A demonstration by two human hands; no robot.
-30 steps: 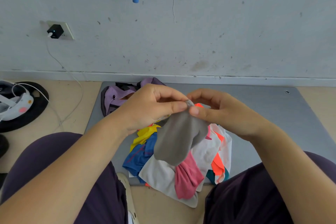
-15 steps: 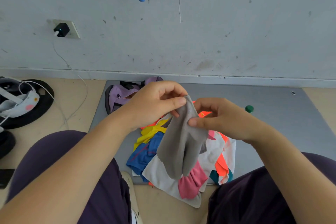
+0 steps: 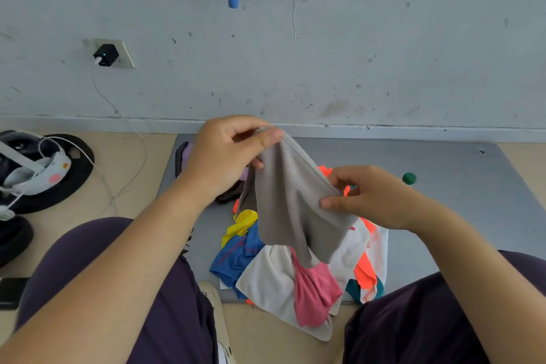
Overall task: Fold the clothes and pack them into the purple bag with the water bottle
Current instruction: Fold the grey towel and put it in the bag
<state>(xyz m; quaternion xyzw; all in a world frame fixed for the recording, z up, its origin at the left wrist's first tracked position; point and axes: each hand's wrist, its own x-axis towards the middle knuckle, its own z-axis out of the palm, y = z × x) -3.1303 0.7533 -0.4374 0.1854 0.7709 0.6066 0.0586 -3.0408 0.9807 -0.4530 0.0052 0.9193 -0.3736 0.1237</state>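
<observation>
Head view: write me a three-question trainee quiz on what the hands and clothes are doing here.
1. True or false: both hands pinch the grey garment.
2. Which hand holds it higher? A) left hand B) right hand
3. Fill in: the green cap shows beyond the ____ hand, on the grey mat.

Key: 1 true. 2 A; the left hand pinches the top edge, the right hand a lower edge, and the garment hangs over the clothes pile. 3 right.
</observation>
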